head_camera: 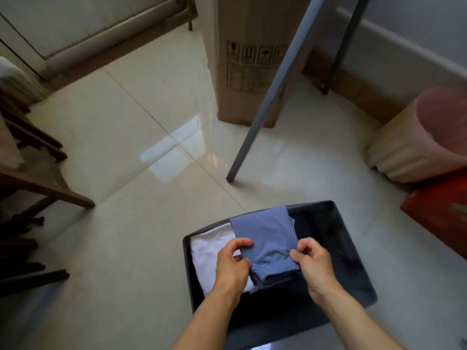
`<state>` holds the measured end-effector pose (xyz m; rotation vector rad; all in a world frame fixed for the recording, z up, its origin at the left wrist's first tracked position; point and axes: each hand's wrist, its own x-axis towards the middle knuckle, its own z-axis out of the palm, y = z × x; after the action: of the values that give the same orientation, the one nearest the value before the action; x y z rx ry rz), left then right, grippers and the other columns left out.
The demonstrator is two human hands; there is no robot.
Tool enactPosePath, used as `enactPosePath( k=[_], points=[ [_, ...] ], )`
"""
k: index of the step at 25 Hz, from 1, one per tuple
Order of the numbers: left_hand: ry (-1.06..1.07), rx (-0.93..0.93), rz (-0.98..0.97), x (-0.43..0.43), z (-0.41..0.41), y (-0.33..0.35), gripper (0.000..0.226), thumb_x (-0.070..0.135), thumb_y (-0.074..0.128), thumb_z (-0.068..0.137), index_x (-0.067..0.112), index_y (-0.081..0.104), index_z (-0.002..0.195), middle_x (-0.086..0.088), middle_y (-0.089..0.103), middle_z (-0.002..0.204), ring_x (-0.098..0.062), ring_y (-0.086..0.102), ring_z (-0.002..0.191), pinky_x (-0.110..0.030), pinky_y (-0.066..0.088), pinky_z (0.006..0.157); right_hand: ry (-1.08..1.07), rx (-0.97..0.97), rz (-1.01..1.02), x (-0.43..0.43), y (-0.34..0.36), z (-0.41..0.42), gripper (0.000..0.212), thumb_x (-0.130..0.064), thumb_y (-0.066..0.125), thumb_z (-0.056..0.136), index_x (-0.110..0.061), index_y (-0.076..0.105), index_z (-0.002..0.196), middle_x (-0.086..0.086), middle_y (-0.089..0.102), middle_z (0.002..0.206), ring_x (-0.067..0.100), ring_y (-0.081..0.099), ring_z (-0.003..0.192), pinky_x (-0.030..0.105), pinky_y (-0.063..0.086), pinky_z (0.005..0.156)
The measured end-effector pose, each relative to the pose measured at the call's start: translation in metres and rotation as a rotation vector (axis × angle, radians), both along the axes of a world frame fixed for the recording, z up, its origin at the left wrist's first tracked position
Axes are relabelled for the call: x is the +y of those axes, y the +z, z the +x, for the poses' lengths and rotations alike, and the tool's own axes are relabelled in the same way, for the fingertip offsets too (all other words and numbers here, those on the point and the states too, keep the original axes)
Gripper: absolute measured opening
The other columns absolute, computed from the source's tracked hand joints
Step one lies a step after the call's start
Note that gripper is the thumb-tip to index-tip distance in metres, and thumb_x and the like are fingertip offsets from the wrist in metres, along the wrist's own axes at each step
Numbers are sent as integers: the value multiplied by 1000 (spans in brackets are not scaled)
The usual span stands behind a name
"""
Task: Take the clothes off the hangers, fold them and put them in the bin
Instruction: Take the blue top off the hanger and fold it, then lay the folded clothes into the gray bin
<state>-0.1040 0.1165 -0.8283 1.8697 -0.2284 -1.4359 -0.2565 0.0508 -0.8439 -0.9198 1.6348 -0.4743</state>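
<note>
Both hands, left hand [231,265] and right hand [314,263], pinch a folded blue garment [265,238] by its near edges, fingers curled, above the dark bin [353,251]; released unevenly, the fold could slump open across the white garment [207,246].

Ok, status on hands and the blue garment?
Left hand, right hand both grip folded blue garment, over bin. White garment already inside. Nothing blocking.
</note>
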Motion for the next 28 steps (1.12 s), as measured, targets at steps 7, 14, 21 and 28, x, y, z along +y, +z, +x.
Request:
enactPosePath(
  k=[7,14,21,28],
  points=[
    [-180,42,144,-3,-17,-94,63,-16,56,79,23,55,129,-11,57,124,-25,61,103,-20,55,73,152,81,209,-1,-85,-11,41,15,46,85,-16,65,105,9,63,110,22,59,99,28,46,77],
    [-244,52,189,-4,-15,-89,58,2,60,89,21,45,141,-7,47,140,-22,50,122,-34,44,105,146,138,175,5,-61,-8,43,10,52,88,-3,57,129,7,56,123,19,54,110,23,42,90],
    [-126,113,156,-16,-16,12,41,7,57,94,19,52,133,-4,51,133,-20,53,112,-37,49,95,73,66,165,14,26,7,32,2,51,91,-8,65,118,6,63,112,18,57,101,28,45,83],
    [108,329,46,-11,-23,175,24,6,50,98,11,57,120,-8,65,101,-22,62,99,-31,53,78,-36,-126,150,23,175,6,22,-5,50,95,-14,65,107,5,67,95,17,62,81,28,50,66]
  ],
)
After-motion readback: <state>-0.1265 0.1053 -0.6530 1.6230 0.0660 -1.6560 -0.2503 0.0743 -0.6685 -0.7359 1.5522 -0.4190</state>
